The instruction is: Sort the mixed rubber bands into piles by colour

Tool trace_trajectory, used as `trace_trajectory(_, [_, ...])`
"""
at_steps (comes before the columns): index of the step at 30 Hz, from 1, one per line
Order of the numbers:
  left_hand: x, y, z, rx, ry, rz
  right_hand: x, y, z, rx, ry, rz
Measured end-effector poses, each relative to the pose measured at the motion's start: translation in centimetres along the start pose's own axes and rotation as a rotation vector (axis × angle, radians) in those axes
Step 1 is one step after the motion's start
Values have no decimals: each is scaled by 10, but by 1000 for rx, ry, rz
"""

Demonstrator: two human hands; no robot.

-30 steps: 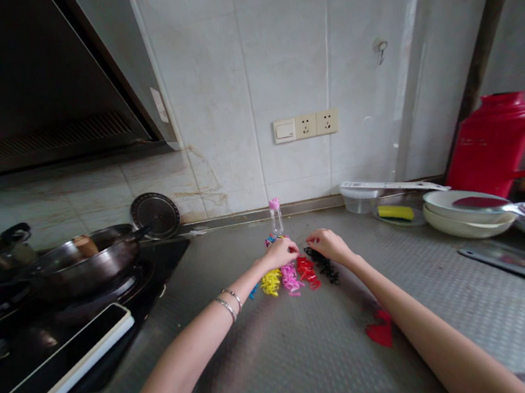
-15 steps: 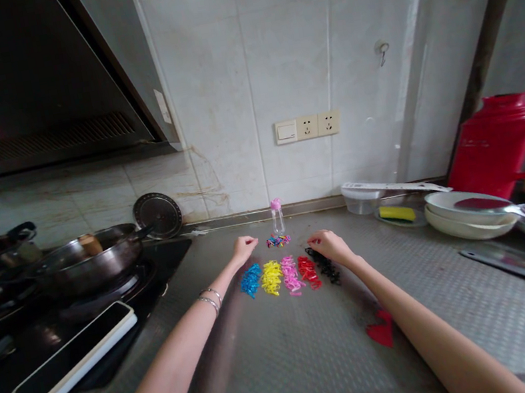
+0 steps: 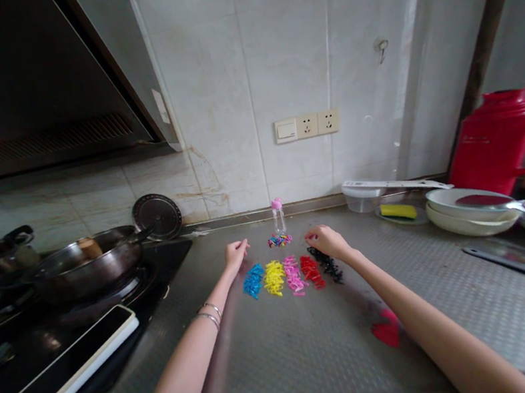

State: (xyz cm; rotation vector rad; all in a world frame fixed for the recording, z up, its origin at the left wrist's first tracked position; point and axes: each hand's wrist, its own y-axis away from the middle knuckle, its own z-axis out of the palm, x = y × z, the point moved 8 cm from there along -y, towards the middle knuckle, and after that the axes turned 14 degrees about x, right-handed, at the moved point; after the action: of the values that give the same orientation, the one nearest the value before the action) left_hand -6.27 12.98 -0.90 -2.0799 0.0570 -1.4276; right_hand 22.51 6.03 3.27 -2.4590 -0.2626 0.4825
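My left hand (image 3: 237,254) is closed in a pinch behind the blue pile (image 3: 254,280) of small band-like pieces. My right hand (image 3: 326,240) has its fingers pressed together over the far end of the black pile (image 3: 330,267). Whatever either pinch holds is too small to make out. Between the two black and blue piles lie a yellow pile (image 3: 274,278), a pink pile (image 3: 294,277) and a red pile (image 3: 312,272). Behind them is a small mixed-colour pile (image 3: 280,241), in front of a clear bottle (image 3: 280,220) with a pink cap.
A phone (image 3: 75,365) on a cable lies at the left, by the stove with a pan (image 3: 87,268). A red heart-shaped piece (image 3: 386,330) is near my right forearm. To the right are a plastic tub (image 3: 362,200), a sponge (image 3: 398,211), bowls (image 3: 473,220), a knife (image 3: 524,269) and a red thermos (image 3: 496,138).
My left hand has moved a little to the left, away from the mixed pile. My right hand stays at about the same place by the black pile. The view has shifted slightly.
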Motion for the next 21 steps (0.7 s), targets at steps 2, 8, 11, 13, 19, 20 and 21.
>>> trace_trajectory(2, [-1, -1, -2, 21, 2, -18, 0, -4, 3, -24, 20, 13])
trace_trajectory(8, [-2, -1, -5, 55, 5, -43, -4, -14, 28, -158, 121, 8])
trace_trajectory(11, [-2, -1, -5, 53, 12, -39, -4, -20, 38, -184, 142, 4])
trace_trajectory(13, [-2, -1, -4, 49, 13, -37, -2, -24, 44, -194, 145, 4])
trace_trajectory(19, [-3, -1, -1, 34, -14, -27, -5, -36, 54, -211, 160, -36])
trace_trajectory(20, [-3, -1, 0, 34, -16, -21, -8, -37, 55, -207, 155, -53])
trace_trajectory(21, [-3, -1, 0, 35, -16, -15, -12, -38, 55, -203, 149, -71])
